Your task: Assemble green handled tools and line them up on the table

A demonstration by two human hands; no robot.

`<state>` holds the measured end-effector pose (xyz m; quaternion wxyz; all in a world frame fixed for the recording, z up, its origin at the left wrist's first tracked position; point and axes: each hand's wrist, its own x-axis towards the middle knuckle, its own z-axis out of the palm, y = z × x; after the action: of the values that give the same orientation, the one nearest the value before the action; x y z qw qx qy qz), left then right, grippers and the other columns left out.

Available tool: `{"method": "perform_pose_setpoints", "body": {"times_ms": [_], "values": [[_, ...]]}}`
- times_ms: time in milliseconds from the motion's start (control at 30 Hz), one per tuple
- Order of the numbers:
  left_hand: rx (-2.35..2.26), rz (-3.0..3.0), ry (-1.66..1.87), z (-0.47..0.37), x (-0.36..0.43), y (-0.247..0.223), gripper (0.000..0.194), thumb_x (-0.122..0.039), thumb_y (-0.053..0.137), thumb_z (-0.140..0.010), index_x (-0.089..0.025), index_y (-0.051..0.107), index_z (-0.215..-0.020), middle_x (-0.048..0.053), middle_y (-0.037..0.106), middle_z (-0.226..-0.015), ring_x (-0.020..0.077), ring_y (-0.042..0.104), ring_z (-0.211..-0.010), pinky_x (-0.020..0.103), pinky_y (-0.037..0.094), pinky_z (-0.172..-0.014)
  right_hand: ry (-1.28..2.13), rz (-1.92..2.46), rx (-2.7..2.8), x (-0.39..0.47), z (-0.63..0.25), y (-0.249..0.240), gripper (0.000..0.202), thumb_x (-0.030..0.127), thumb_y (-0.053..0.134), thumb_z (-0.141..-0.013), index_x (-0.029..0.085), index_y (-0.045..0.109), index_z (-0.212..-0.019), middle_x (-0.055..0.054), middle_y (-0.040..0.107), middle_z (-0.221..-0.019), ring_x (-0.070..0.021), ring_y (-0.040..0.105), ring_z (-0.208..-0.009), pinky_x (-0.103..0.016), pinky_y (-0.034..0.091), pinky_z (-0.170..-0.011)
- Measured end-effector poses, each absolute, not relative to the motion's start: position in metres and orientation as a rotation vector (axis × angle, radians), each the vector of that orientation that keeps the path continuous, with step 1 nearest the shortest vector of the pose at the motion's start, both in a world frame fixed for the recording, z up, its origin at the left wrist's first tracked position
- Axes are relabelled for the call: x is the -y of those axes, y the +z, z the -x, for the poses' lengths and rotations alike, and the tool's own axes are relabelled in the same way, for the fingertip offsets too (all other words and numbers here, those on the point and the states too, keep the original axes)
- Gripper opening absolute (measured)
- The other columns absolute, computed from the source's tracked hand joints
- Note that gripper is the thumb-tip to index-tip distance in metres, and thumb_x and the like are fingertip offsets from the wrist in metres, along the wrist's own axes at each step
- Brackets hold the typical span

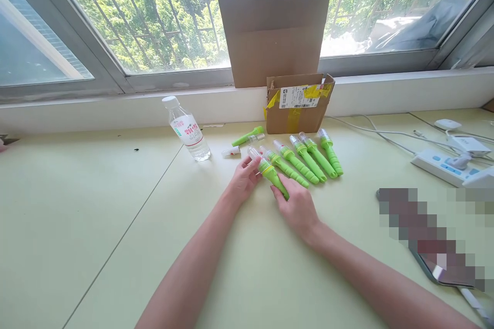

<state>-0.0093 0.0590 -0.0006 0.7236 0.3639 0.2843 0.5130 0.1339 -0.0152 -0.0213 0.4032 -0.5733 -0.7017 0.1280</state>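
Note:
A green tapered stick with a clear domed cap and a yellow ring (pixel 271 174) slants between my two hands. Its kind is not plain from here. My left hand (pixel 244 181) is closed on the clear cap end with thumb and fingers. Around the narrow green end, my right hand (pixel 296 201) is closed, its thumb on the near part. Just to the right, several like green sticks with clear caps (pixel 300 164) lie side by side. Beyond the left hand are another green piece (pixel 247 136) and a small clear piece with a white end (pixel 231 151).
A water bottle (pixel 189 131) stands at the left, a small cardboard box (pixel 295 113) against the wall. Tall cardboard (pixel 276 25) covers part of the window. A power strip (pixel 440 165), white cables (pixel 374 133) and a partly pixelated phone (pixel 426 264) lie to the right.

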Motion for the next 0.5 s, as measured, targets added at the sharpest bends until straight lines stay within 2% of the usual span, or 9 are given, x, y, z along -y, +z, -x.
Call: {"method": "perform_pose_setpoints", "body": {"times_ms": [100,267,500], "values": [[-0.667,-0.795,1.149,0.009,-0.060,0.000,0.029,-0.026,0.072,-0.075,-0.015,0.063,-0.101,0.005,0.070,-0.087,0.0145,0.065,-0.078,0.027,0.048,-0.076,0.317,1.462,1.810,0.015,-0.134,-0.020,0.032,0.031,0.041,-0.093,0.014,0.057,-0.115,-0.010,0.066,-0.088,-0.0233,0.060,-0.079,-0.032,0.044,-0.069],[-0.675,-0.797,1.136,0.010,-0.061,0.001,0.029,-0.024,0.072,-0.075,-0.015,0.063,-0.101,0.006,0.071,-0.088,0.0167,0.066,-0.083,0.027,0.049,-0.075,0.513,1.391,1.810,0.014,-0.136,-0.011,0.024,0.030,0.040,-0.093,0.017,0.058,-0.098,-0.005,0.061,-0.075,-0.0187,0.053,-0.065,-0.030,0.040,-0.062],[-0.659,-0.805,1.101,0.016,-0.062,0.002,0.031,-0.025,0.072,-0.075,-0.016,0.062,-0.102,0.006,0.071,-0.090,0.0180,0.067,-0.084,0.027,0.051,-0.071,1.027,1.251,1.575,0.013,-0.140,-0.008,0.026,0.040,0.043,-0.092,0.020,0.051,-0.079,0.004,0.038,-0.057,-0.0112,0.034,-0.050,-0.026,0.025,-0.047]]}}
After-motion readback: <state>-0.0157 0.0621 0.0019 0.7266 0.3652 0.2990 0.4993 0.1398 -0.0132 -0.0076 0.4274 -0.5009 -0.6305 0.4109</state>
